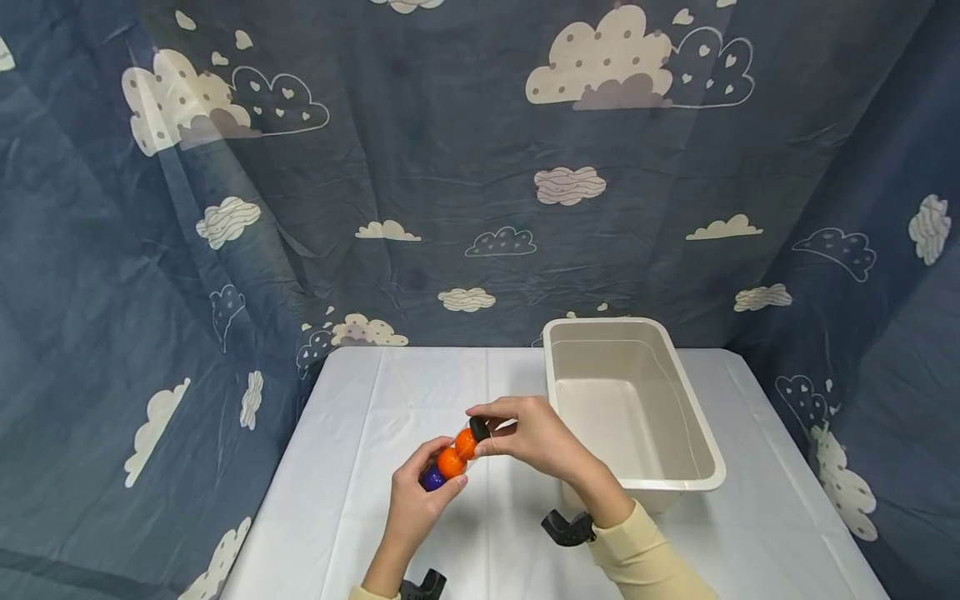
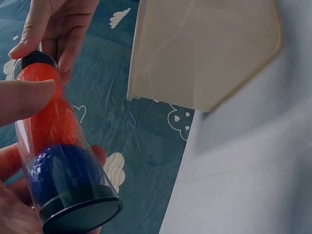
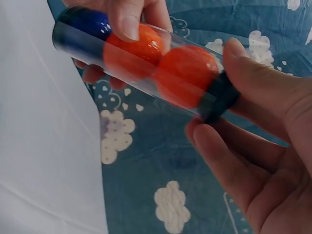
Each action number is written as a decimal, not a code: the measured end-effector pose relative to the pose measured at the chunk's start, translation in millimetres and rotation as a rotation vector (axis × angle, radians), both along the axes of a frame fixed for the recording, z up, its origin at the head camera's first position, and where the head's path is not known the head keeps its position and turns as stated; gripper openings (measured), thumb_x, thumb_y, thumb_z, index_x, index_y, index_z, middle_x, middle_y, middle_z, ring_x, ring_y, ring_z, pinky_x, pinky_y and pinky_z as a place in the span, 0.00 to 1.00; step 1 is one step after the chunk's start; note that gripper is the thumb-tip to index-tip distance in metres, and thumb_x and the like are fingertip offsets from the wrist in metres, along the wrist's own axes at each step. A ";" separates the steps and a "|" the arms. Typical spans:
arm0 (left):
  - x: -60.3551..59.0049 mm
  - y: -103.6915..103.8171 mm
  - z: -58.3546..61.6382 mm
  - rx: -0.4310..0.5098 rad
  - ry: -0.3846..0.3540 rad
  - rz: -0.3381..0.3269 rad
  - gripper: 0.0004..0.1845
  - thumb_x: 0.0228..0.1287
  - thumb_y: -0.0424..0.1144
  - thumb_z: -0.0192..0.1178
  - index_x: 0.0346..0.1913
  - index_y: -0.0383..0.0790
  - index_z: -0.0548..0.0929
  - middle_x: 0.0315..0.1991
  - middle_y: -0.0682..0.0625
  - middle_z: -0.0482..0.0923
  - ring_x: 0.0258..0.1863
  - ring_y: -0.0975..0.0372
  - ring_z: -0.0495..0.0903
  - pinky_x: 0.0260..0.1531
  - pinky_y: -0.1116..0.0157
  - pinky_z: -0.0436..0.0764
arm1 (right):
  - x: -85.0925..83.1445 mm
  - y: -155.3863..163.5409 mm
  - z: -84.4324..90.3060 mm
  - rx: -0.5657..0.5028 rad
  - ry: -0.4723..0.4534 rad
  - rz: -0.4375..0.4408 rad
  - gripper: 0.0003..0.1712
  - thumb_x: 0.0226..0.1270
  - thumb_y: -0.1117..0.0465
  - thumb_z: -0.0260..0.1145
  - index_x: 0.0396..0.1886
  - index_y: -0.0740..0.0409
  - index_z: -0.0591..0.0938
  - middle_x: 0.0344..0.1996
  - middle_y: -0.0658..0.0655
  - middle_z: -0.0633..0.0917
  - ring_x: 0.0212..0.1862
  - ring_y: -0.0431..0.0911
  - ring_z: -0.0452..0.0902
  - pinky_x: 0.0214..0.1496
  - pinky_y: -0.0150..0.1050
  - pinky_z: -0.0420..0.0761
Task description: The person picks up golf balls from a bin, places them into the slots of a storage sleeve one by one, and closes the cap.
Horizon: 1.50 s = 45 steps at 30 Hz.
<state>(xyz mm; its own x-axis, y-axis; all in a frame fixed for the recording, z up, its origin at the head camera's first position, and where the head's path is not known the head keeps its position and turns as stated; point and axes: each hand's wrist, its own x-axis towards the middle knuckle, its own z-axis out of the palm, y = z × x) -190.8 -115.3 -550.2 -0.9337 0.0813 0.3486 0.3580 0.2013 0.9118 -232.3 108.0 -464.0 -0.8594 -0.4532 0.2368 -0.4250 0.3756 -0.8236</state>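
Note:
Over the table, my left hand (image 1: 408,504) grips a clear tube (image 3: 146,87) around its lower part, the thumb lying across its side in the left wrist view. Inside it, two orange balls (image 3: 187,75) and a dark blue ball (image 2: 63,170) sit in a row, the blue one at the lower end. A black base (image 2: 83,214) closes that end. At the upper end, my right hand (image 1: 532,433) pinches a black cap (image 3: 220,97) between thumb and fingers. The cap sits right at the tube's mouth, against the nearer orange ball.
An off-white plastic bin (image 1: 712,479) stands on the right of the white-covered table (image 1: 352,467), just beyond my right forearm. Dark blue cloth with a cloud print (image 1: 450,150) hangs behind the table and along both sides.

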 end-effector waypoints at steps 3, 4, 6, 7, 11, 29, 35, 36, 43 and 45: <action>0.8 0.6 -0.4 -0.017 0.002 -0.002 0.27 0.51 0.39 0.79 0.55 0.54 0.83 0.47 0.57 0.85 0.43 0.59 0.84 0.47 0.62 0.83 | 0.5 2.2 4.5 0.079 0.005 0.017 0.29 0.52 0.52 0.81 0.56 0.47 0.86 0.42 0.39 0.87 0.41 0.38 0.82 0.45 0.32 0.83; 1.0 0.7 -0.7 -0.022 0.004 -0.003 0.27 0.51 0.39 0.79 0.55 0.54 0.83 0.48 0.57 0.84 0.43 0.59 0.84 0.47 0.62 0.83 | 0.5 2.7 5.7 0.104 0.006 0.022 0.28 0.52 0.52 0.81 0.56 0.47 0.87 0.41 0.39 0.86 0.41 0.37 0.82 0.45 0.32 0.83; 1.5 0.8 -1.5 -0.029 0.008 -0.004 0.27 0.51 0.39 0.79 0.55 0.54 0.83 0.48 0.57 0.84 0.43 0.59 0.84 0.47 0.61 0.83 | 0.8 3.3 8.4 0.142 0.014 0.035 0.28 0.53 0.52 0.81 0.56 0.47 0.87 0.41 0.38 0.87 0.41 0.36 0.82 0.45 0.32 0.83; 1.7 0.7 -1.9 -0.034 0.012 -0.003 0.27 0.51 0.39 0.79 0.55 0.54 0.83 0.48 0.57 0.84 0.43 0.59 0.84 0.47 0.61 0.82 | 0.7 3.3 9.1 0.158 0.022 0.045 0.27 0.53 0.53 0.81 0.56 0.47 0.87 0.41 0.39 0.87 0.41 0.35 0.82 0.45 0.33 0.83; 2.7 -0.3 -3.0 -0.038 0.024 -0.003 0.27 0.50 0.38 0.80 0.55 0.53 0.83 0.48 0.57 0.84 0.43 0.60 0.84 0.48 0.61 0.82 | 0.2 2.2 10.6 0.193 0.046 0.072 0.28 0.54 0.54 0.81 0.56 0.48 0.87 0.42 0.41 0.87 0.41 0.35 0.83 0.44 0.34 0.84; 3.7 -3.7 -9.9 -0.044 0.031 -0.040 0.26 0.50 0.36 0.80 0.55 0.50 0.86 0.45 0.57 0.84 0.42 0.58 0.83 0.45 0.63 0.83 | -2.4 -1.6 13.6 0.284 0.120 0.158 0.30 0.50 0.54 0.82 0.54 0.56 0.87 0.38 0.46 0.89 0.36 0.34 0.83 0.38 0.27 0.81; 0.7 -8.6 -10.8 -0.060 0.081 -0.060 0.26 0.52 0.36 0.78 0.56 0.46 0.85 0.45 0.53 0.85 0.40 0.58 0.83 0.43 0.63 0.84 | -4.1 -6.8 14.9 0.329 0.168 0.163 0.29 0.49 0.52 0.82 0.52 0.57 0.88 0.34 0.47 0.88 0.33 0.31 0.81 0.35 0.26 0.80; 0.8 -9.2 -11.3 -0.068 0.091 -0.063 0.26 0.53 0.36 0.78 0.56 0.45 0.85 0.45 0.52 0.85 0.40 0.58 0.83 0.42 0.63 0.84 | -4.3 -7.5 14.2 0.339 0.168 0.167 0.29 0.48 0.52 0.82 0.52 0.57 0.88 0.34 0.46 0.88 0.32 0.31 0.80 0.34 0.26 0.80; -1.7 -10.6 -13.5 -0.065 0.094 -0.071 0.25 0.53 0.37 0.78 0.57 0.48 0.85 0.45 0.54 0.85 0.39 0.58 0.83 0.41 0.63 0.84 | -8.0 -8.0 9.1 0.341 0.189 0.174 0.29 0.48 0.51 0.83 0.52 0.54 0.89 0.31 0.44 0.86 0.30 0.31 0.78 0.33 0.27 0.79; -2.6 -10.3 -14.6 -0.045 0.094 -0.073 0.25 0.53 0.36 0.78 0.56 0.48 0.86 0.44 0.55 0.85 0.39 0.58 0.83 0.41 0.62 0.84 | -9.1 -8.2 8.5 0.325 0.199 0.169 0.29 0.48 0.50 0.82 0.51 0.53 0.89 0.31 0.45 0.86 0.31 0.31 0.79 0.34 0.28 0.79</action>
